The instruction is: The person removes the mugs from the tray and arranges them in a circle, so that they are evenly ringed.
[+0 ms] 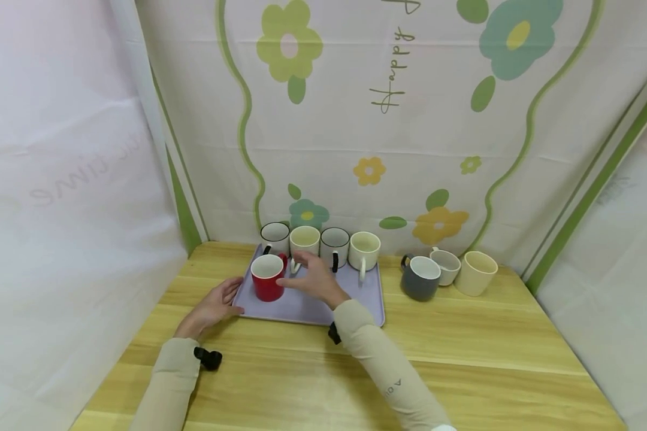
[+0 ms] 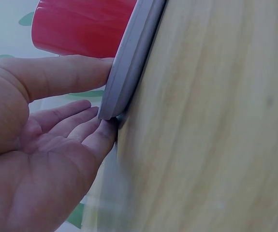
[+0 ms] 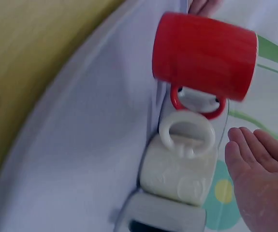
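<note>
A red mug [image 1: 267, 286] with a white inside stands upright on the left part of a lilac tray [image 1: 307, 308], its handle toward the back right. My left hand [image 1: 215, 306] is at the tray's front left corner. In the left wrist view its thumb [image 2: 76, 75] meets the rim and the index fingertip lies at the lower edge, pinching the tray. My right hand [image 1: 315, 278] hovers over the tray to the right of the red mug. Its fingers are extended and hold nothing; a gap separates it from the mug in the right wrist view.
Along the tray's back edge stand a black-rimmed white mug [image 1: 275, 238], a cream mug [image 1: 304, 238], another black-rimmed mug [image 1: 334, 242] and a cream one [image 1: 364, 254]. Right of the tray are a dark grey mug [image 1: 420, 284], an off-white mug [image 1: 449, 269] and a pale yellow mug [image 1: 474, 276].
</note>
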`<state>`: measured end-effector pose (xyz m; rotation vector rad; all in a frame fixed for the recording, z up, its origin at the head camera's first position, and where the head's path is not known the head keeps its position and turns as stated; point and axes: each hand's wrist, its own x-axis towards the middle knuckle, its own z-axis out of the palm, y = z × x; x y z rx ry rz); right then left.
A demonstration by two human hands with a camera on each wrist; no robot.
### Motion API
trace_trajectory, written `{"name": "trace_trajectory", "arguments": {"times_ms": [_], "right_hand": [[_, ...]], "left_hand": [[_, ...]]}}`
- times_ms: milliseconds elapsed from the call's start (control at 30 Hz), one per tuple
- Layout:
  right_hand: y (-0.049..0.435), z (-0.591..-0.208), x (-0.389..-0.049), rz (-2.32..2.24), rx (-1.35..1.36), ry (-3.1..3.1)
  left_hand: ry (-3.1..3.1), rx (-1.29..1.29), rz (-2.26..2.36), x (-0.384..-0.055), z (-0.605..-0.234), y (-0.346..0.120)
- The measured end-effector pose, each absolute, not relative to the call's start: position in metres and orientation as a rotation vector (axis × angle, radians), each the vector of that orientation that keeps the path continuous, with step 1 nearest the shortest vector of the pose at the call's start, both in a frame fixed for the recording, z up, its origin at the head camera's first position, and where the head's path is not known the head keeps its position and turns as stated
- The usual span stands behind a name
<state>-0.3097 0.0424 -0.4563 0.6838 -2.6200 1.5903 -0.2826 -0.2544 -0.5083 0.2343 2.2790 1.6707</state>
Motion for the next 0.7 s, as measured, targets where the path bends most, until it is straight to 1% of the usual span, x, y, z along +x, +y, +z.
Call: {"name": "trace_trajectory", "arguments": {"times_ms": [267,500,700], "right_hand": [[0.006,-0.469,-0.304,1.538,0.595,-2.615],[-0.017,-0.472,-0.303,1.425,0.371,-2.603],[-0.027,-0.473,-0.304,1.320,0.267,-2.551]], "left_hand": [[2.299,0.266,1.658,-0.282,-0.509,-0.257],[2.286,0.299,1.679,-0.282,-0.509,-0.256],[2.278,0.300,1.684,-0.283,-0.510,-0.255]]}}
